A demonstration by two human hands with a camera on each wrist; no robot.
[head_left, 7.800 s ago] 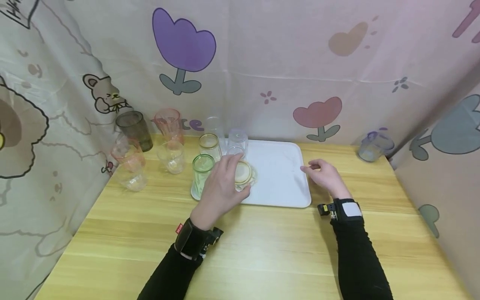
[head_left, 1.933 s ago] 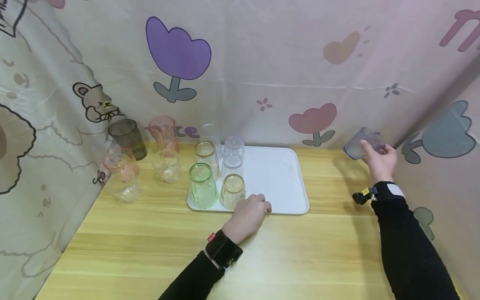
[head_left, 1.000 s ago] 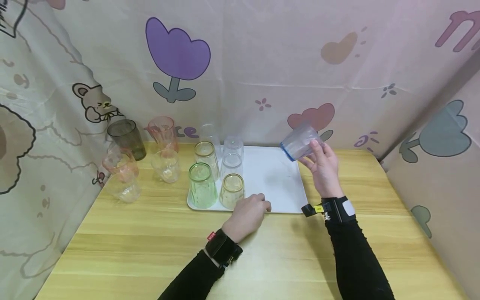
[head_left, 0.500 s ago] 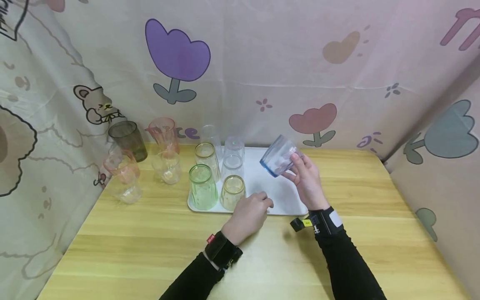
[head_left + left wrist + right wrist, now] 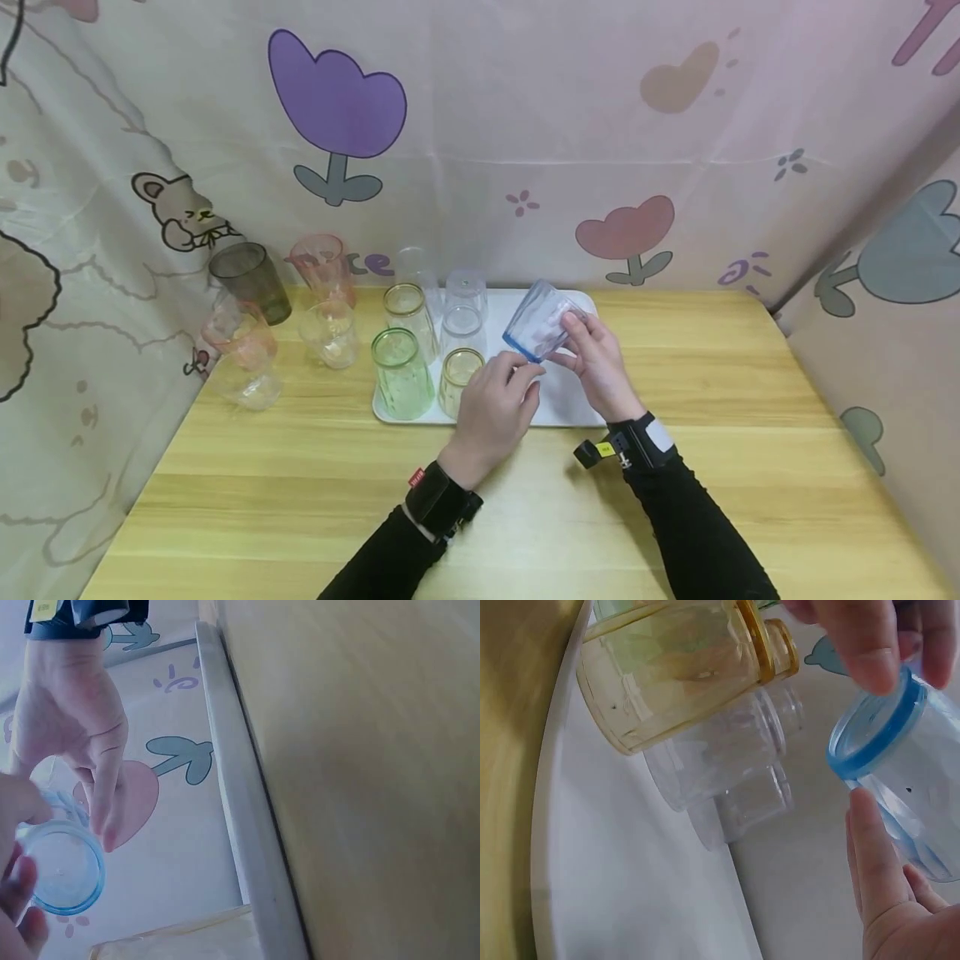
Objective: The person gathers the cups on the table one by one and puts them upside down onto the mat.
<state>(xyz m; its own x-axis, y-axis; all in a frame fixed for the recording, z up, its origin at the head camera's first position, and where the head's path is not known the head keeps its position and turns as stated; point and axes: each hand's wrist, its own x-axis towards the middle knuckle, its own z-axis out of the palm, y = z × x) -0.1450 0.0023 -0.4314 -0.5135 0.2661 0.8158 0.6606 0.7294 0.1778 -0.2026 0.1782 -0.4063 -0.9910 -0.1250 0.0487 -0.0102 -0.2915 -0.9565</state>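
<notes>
Above the white tray (image 5: 562,400), my right hand (image 5: 600,367) holds a clear bluish glass (image 5: 536,321) by its side. The glass is tilted, its blue-ringed end (image 5: 877,742) facing down and left. My left hand (image 5: 491,412) is raised to that end, fingers bent and apart, fingertips right at the ring in the right wrist view. On the tray's left half, glasses stand with their narrow ends up: a green one (image 5: 402,383), a yellowish one (image 5: 459,383) partly hidden by my left hand, a gold-ringed one (image 5: 411,317) and clear ones (image 5: 462,329) behind.
Left of the tray several more glasses stand on the wooden table (image 5: 300,500): a dark grey one (image 5: 255,283), a pink jug-like one (image 5: 322,267), another pinkish one (image 5: 240,333) and clear ones (image 5: 330,337). A printed curtain (image 5: 480,125) hangs close behind the table.
My right hand has picked up the bluish glass from the table's far right and carried it left over the tray. My left hand has risen from the tray's front edge to the glass.
</notes>
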